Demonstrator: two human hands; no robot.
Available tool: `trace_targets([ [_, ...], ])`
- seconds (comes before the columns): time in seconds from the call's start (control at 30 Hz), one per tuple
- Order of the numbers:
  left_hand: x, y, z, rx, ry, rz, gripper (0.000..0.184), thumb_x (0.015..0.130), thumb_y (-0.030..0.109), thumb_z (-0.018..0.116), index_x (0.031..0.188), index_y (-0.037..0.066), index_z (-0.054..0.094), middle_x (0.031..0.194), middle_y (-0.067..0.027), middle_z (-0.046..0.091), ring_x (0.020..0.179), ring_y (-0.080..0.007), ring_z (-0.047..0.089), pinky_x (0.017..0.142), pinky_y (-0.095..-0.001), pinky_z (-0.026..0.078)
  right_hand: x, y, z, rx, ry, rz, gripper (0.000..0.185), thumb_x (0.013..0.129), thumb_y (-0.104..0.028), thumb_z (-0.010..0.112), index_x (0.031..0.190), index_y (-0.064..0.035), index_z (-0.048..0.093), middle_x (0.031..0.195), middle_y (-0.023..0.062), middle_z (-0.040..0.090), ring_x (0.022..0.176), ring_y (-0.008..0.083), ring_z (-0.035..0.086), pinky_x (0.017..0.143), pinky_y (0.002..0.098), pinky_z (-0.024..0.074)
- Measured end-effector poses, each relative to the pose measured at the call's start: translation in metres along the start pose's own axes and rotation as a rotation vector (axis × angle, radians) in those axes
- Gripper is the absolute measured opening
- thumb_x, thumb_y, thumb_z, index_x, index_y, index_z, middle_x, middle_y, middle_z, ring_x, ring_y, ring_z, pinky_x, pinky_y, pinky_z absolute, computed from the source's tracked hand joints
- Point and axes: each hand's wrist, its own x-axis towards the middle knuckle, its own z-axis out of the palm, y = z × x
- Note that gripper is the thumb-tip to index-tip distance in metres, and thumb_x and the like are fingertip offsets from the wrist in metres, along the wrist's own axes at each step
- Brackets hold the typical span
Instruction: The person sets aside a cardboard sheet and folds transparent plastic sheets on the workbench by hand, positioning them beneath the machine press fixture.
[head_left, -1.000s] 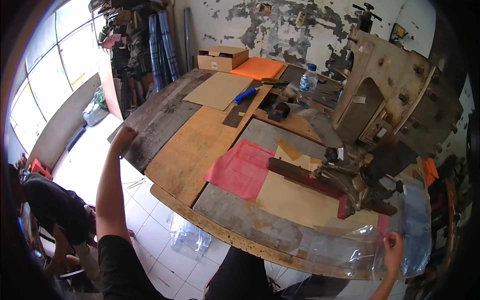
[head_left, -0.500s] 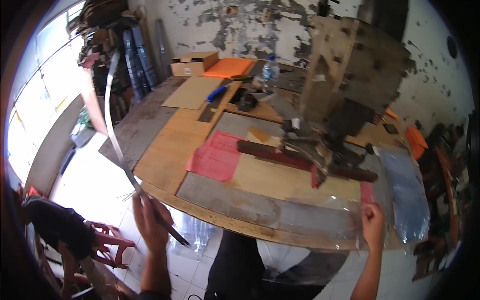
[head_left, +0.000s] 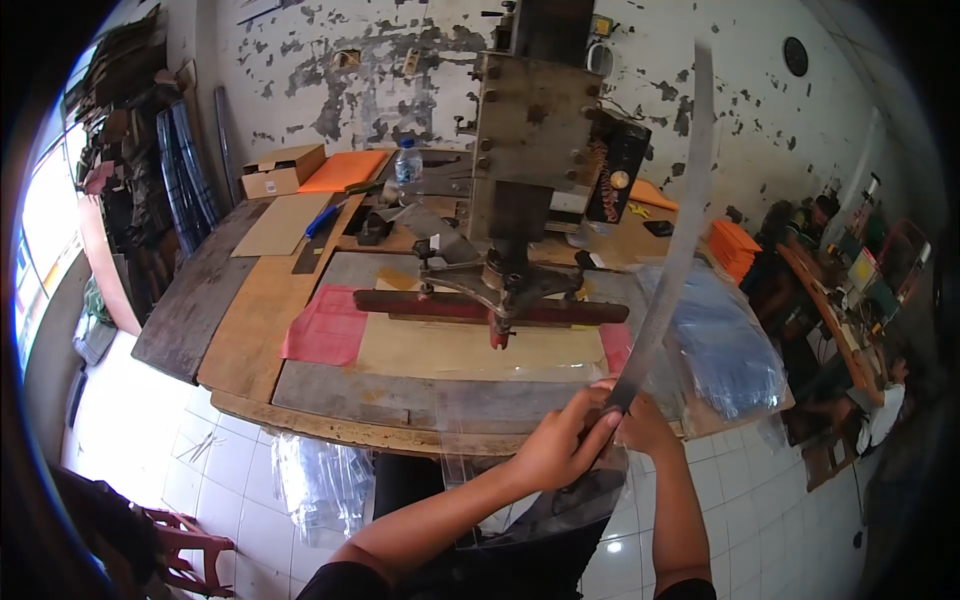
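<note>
A long, thin metal strip [head_left: 680, 255] rises upright and slightly curved from my left hand [head_left: 568, 438], whose fingers are closed around its lower end. Right beside it, my right hand [head_left: 648, 428] is closed too, partly hidden behind the strip and seemingly pinching the edge of a clear plastic sheet [head_left: 480, 425]. That sheet lies over the table's front edge and is hard to make out. Both hands are just in front of a press [head_left: 500, 280] with a dark red bar, which sits above a yellowish board [head_left: 440, 350] and a pink sheet [head_left: 322, 328].
A stack of clear plastic sleeves [head_left: 720, 340] lies at the table's right. Further back stand a cardboard box [head_left: 283, 170], an orange sheet [head_left: 345, 171] and a water bottle [head_left: 408, 163]. A red stool [head_left: 190, 545] is at lower left. People sit at a right-hand bench [head_left: 830, 310].
My left hand has carried the metal strip from the left across to the right, beside my right hand. The view has turned right, so the press appears further left.
</note>
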Motion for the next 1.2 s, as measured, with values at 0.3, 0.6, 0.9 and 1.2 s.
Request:
trace_targets([
  [0.3, 0.014, -0.098, 0.039, 0.338, -0.046, -0.042, 0.030, 0.104, 0.025, 0.055, 0.120, 0.000, 0.051, 0.115, -0.0223, 0.057, 0.112, -0.0397, 0.052, 0.100, -0.0474, 0.037, -0.039, -0.037, 0.009, 0.660, 0.337, 0.382, 0.035, 0.105, -0.030, 0.048, 0.117, -0.0007, 0.064, 0.123, 0.0153, 0.060, 0.121, 0.0336, 0.052, 0.106, 0.0419, 0.0384],
  [0.6, 0.030, -0.091, 0.051, 0.270, -0.121, -0.118, 0.039, 0.103, 0.032, 0.056, 0.132, 0.005, 0.051, 0.137, -0.0186, 0.047, 0.134, -0.0411, 0.041, 0.116, -0.0640, 0.020, -0.077, -0.061, -0.012, 0.926, 0.284, 0.596, 0.030, 0.102, -0.029, 0.064, 0.119, -0.0045, 0.063, 0.088, 0.0067, 0.068, 0.089, 0.0137, 0.064, 0.066, 0.0240, 0.0482],
  [0.9, 0.036, -0.084, 0.032, 0.520, -0.506, 0.043, 0.061, 0.089, 0.047, 0.073, 0.134, 0.009, 0.056, 0.140, -0.0227, 0.046, 0.140, -0.0427, 0.038, 0.122, -0.0580, 0.022, -0.119, 0.044, -0.145, 0.967, 1.016, 0.636, 0.037, 0.102, -0.013, 0.047, 0.136, -0.0019, 0.055, 0.078, 0.0015, 0.054, 0.058, 0.0111, 0.046, 0.054, 0.0246, 0.0408],
  [1.2, 0.032, -0.042, 0.016, 0.978, -0.526, -0.081, 0.062, 0.088, 0.050, 0.070, 0.137, 0.013, 0.058, 0.146, -0.0191, 0.049, 0.138, -0.0395, 0.046, 0.116, -0.0608, 0.031, -0.126, 0.350, -0.303, 0.736, 0.913, 0.612, 0.028, 0.105, -0.023, 0.059, 0.125, -0.0040, 0.059, 0.121, 0.0131, 0.070, 0.093, 0.0148, 0.066, 0.083, 0.0281, 0.0507],
])
